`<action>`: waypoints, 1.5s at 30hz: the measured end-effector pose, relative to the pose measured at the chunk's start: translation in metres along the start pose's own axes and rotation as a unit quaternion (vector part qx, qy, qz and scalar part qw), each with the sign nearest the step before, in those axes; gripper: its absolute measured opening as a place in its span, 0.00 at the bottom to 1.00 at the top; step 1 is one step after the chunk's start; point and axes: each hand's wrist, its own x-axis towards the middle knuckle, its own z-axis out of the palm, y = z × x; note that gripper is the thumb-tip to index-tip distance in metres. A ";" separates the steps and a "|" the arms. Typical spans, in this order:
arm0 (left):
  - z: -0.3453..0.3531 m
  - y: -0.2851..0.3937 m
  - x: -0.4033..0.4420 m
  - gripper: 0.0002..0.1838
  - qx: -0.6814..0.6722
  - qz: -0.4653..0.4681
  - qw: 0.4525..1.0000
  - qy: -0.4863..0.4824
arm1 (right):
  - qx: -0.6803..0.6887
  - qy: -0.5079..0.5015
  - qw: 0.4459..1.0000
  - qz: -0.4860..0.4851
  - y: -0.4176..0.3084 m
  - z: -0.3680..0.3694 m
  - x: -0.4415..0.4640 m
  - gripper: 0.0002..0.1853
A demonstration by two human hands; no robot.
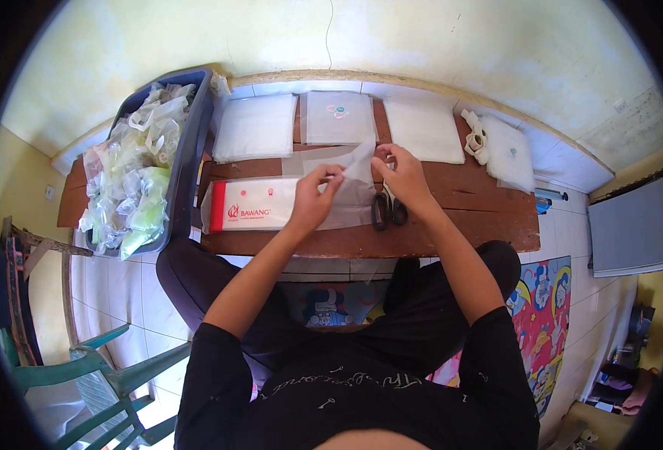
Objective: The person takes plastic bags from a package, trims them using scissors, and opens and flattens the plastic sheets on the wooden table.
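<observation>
A thin clear plastic sheet or bag [356, 166] is raised above the wooden table [481, 214]. My left hand [318, 196] pinches its left side, fingers closed. At its upper right, my right hand [404, 177] has thumb and fingertips bent close together by the plastic; whether they grip it is hard to make out. Under the left hand lies a white and red BAWANG pack [253, 205]. Black-handled scissors [380, 211] rest on the table below the right hand, their blades hidden.
Stacks of clear plastic [255, 127], [424, 129] line the table's back, and a middle stack [337, 124] bears small round stickers. Rolled cream strips [475, 139] lie right. A dark bin [190, 161] of plastic bags stands left, near a green chair [114, 375].
</observation>
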 end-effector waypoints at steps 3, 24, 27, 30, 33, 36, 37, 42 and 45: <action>-0.018 0.009 0.016 0.09 -0.213 -0.056 0.975 -0.022 | 0.068 0.078 0.995 0.006 0.004 0.008 0.003 0.27; -0.061 0.018 0.027 0.14 -0.180 -0.186 0.964 0.064 | 0.350 -0.122 0.914 0.169 -0.015 -0.022 0.002 0.09; -0.062 0.019 0.027 0.13 -0.156 -0.191 0.965 0.096 | 0.362 -0.140 0.906 0.167 -0.016 -0.021 -0.001 0.09; -0.066 0.015 0.027 0.16 -0.143 -0.200 0.964 0.105 | 0.368 -0.141 0.904 0.167 -0.019 -0.020 0.000 0.09; -0.065 0.035 0.024 0.23 -0.221 -0.255 0.940 0.060 | 0.389 -0.116 0.897 0.176 -0.018 -0.020 0.003 0.08; -0.060 0.040 0.019 0.31 -0.272 -0.241 0.928 -0.084 | 0.411 -0.075 0.891 0.179 -0.009 -0.018 0.006 0.07; -0.059 0.044 0.017 0.31 -0.260 -0.239 0.930 -0.102 | 0.418 -0.047 0.890 0.176 -0.007 -0.018 0.006 0.07; -0.060 0.041 0.018 0.31 -0.178 -0.254 0.937 -0.160 | 0.382 -0.029 0.910 0.158 -0.008 -0.024 0.006 0.07; -0.062 0.039 0.018 0.31 -0.122 -0.222 0.951 -0.179 | 0.389 -0.021 0.914 0.112 -0.011 -0.020 0.005 0.06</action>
